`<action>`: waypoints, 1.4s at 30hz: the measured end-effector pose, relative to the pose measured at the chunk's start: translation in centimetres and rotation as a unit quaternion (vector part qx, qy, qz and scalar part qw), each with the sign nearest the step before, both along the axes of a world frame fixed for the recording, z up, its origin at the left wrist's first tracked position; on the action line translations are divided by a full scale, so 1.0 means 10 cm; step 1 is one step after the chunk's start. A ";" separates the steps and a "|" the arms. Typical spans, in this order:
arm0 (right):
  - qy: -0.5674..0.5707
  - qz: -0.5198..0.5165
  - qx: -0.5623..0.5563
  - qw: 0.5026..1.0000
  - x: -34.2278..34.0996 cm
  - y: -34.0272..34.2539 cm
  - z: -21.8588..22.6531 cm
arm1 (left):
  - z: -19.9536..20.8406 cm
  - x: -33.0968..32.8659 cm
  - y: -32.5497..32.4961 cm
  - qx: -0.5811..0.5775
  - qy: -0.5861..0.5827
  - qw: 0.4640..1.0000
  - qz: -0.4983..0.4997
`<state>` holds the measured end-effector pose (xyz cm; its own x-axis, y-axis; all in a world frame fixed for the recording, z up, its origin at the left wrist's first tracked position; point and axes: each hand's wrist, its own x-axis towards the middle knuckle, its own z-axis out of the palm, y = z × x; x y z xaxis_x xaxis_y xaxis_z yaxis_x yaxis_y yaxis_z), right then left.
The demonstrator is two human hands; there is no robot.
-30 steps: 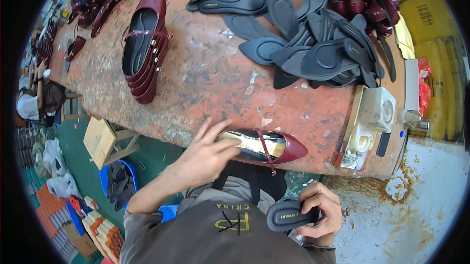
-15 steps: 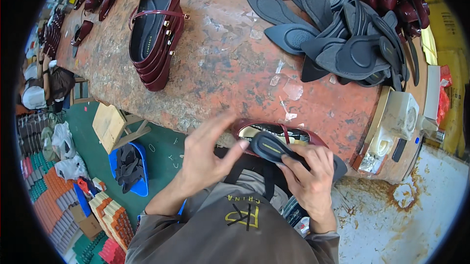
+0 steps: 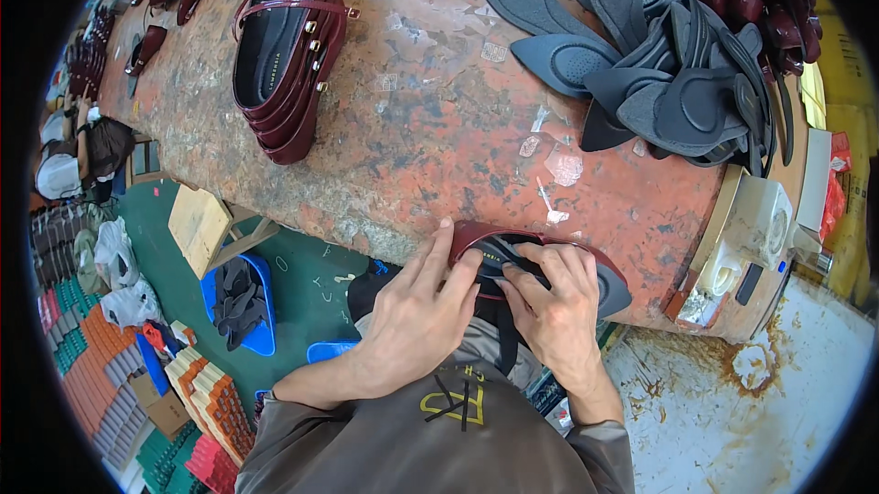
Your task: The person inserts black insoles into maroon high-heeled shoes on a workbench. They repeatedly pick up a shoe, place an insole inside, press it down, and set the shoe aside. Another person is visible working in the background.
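A dark red patent shoe lies at the table's near edge, its heel end toward my left hand. That hand is closed around the heel end, fingertips pressing at the rim and on the heel of a dark grey insole. My right hand pinches the insole near its middle. The insole's heel part is inside the shoe opening, while a wide grey toe part shows to the right of my right hand. My fingers hide the shoe's strap and the insole's middle.
Stacked dark red strapped shoes stand at the back left. Loose grey insoles are heaped at the back right, with more red shoes beyond. A tape dispenser sits at the right edge. On the floor are a wooden stool and blue bin.
The insole has moved from above the shoe down into its opening at the heel. My left hand has come in from open and apart to close on the shoe's heel end.
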<state>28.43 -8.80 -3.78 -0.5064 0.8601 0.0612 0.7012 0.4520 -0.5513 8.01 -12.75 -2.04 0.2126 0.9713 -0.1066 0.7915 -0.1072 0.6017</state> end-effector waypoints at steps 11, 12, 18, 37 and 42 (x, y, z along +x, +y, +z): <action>-0.188 -0.250 0.001 0.950 0.03 -0.11 0.24 | -0.20 0.23 0.07 0.035 0.166 0.985 -0.025; -0.190 -0.252 -0.003 0.949 0.04 -0.11 0.21 | -0.20 0.23 0.07 0.037 0.168 0.985 -0.027; -0.185 -0.261 -0.016 0.947 0.02 -0.08 0.00 | -0.19 0.22 0.10 0.049 0.157 0.986 -0.034; -0.173 -0.135 -0.100 0.970 0.16 0.05 0.00 | -0.90 1.05 -0.10 -0.056 -0.059 0.982 -0.171; -0.154 -0.117 -0.091 0.977 0.29 -0.30 0.10 | -0.85 1.02 -0.09 0.076 0.002 0.983 -0.167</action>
<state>31.29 -11.81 -2.83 -0.2656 0.9368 -0.2278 0.9185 0.1741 -0.3550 18.21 -13.67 -10.58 0.5218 0.8524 0.0327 0.6992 -0.4493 0.5561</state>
